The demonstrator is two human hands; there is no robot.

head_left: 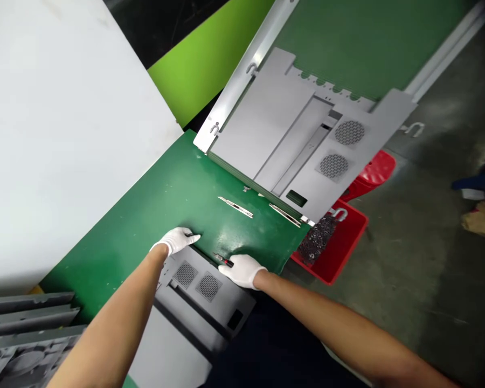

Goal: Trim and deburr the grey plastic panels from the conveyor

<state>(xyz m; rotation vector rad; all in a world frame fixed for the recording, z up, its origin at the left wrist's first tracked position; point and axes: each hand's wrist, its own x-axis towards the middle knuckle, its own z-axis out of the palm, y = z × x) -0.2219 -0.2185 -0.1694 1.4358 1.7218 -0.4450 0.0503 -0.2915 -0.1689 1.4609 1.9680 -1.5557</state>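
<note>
Head view: left hand (175,241), gloved white, fingers pressed together, rests on the edge of a grey sheet-metal panel (194,310) with 2 mesh vents (196,280). Right hand (242,271), gloved white, pinches a red-and-black screwdriver (223,261) at that edge. Also: green surface (153,226), second grey panel (267,134), red tray (339,253) of screws (317,240).

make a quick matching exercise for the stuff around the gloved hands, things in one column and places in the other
Things:
1. dark screws
2. thin metal strips
3. small red-and-black tool
4. grey vented panel

Places:
a. on the green mat
b. in the right hand
c. along the mat's near edge
d. in the red plastic tray

Pairs: 1-d, 2-a, 3-b, 4-c
</note>
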